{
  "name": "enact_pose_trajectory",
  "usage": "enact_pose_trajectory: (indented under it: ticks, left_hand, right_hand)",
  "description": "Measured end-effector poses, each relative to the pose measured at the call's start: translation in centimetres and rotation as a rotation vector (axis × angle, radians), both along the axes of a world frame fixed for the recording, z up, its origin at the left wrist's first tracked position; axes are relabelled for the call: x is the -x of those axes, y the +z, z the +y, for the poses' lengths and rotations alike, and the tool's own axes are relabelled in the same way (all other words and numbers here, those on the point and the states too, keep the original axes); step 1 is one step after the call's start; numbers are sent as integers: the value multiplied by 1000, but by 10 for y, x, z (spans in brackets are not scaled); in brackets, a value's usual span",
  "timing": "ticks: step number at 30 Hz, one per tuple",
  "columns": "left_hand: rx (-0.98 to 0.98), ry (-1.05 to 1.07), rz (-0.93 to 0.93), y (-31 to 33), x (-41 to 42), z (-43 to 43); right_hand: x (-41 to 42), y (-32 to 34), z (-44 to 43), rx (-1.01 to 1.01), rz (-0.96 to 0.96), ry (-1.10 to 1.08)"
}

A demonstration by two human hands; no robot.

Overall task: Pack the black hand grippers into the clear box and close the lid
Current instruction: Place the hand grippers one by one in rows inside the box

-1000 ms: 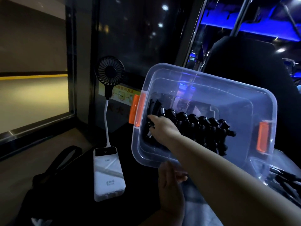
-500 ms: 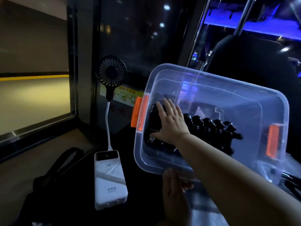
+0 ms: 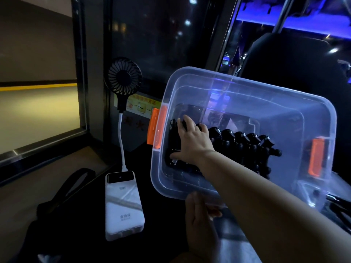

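With the left hand (image 3: 201,215) gripping the near rim of the tilted clear box (image 3: 247,80), the open, spread-fingered right hand (image 3: 193,143) presses the black hand grippers (image 3: 245,143) rowed along its floor, and even pressure should seat them below the rim.

Clear, colourless box (image 3: 247,88) with orange latches (image 3: 156,128); black hand grippers (image 3: 247,141), one with a silvery spring. Black fan (image 3: 125,76) on a white neck; white power bank (image 3: 123,205) with black display and grey lettering. Yellow label (image 3: 142,106) with red characters; yellow stripe (image 3: 38,87) on a beige wall; blue glow (image 3: 284,21).
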State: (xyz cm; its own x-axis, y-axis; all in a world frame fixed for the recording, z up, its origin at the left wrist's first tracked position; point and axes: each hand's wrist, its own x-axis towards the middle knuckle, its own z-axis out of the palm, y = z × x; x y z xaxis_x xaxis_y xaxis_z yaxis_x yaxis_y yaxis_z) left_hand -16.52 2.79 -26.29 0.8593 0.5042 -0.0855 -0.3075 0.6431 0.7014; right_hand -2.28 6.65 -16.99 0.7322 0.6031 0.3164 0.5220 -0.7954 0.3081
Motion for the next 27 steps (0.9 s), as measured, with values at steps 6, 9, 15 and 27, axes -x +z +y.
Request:
enact_pose_trajectory:
  ticks: [6,9,15,27]
  left_hand:
    - [-32,-12,-44,-3,-2,-1]
    - [-50,-12,-87,-2,-2,-1]
    - [-39,45,-97,0,2,-3]
    - [-208,-189,-9,8,12,-5]
  right_hand:
    - [-1,-4,3,-14,36,-55]
    - [0,1,-3,-61,85,-11]
    - [18,12,-42,-386,72,24]
    - [75,-28,-226,-666,-276,-409]
